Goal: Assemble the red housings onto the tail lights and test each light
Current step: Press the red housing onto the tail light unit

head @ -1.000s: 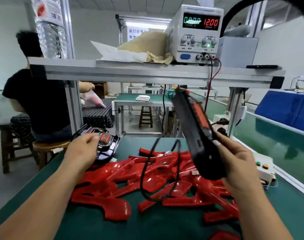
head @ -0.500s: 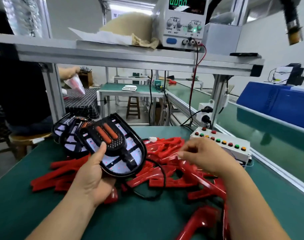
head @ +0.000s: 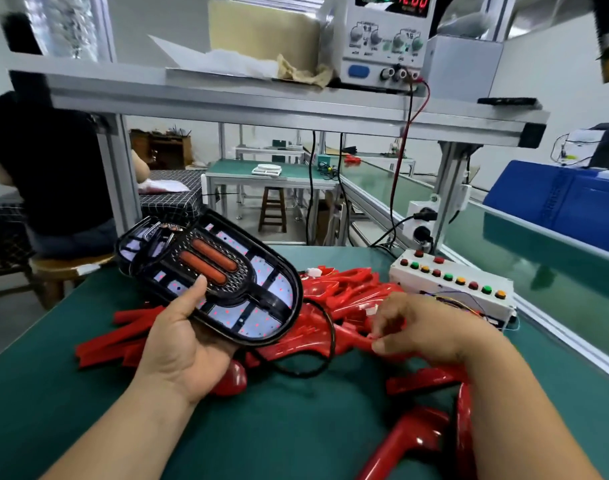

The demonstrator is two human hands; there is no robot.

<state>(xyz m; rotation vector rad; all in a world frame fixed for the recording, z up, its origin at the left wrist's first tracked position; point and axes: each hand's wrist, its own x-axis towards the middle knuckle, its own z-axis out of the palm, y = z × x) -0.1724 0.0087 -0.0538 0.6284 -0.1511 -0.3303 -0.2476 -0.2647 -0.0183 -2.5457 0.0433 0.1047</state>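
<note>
The left hand [head: 181, 355] gripped one black oval plastic tail light [head: 247, 306] from below, its thumb lying flat on the face. That face was tilted up over the green matted table [head: 296, 427]. It showed two glossy orange-red oblong lenses [head: 209, 261] set in a dimpled black surround, ringed by pale panels dotted red. A second, similar tail light [head: 136, 244] lay behind it on the table.

The shiny red moulded plastic housings [head: 344, 285] lay heaped in the middle of the table, too overlapped to count. The right hand [head: 431, 327] rested on that heap with its fingers curled down. What it pinched could not be told.

One thin black cable [head: 331, 337] looped across the heap. A white rectangular button box [head: 445, 292] stood just beyond, with nine round buttons in front and two behind.
</note>
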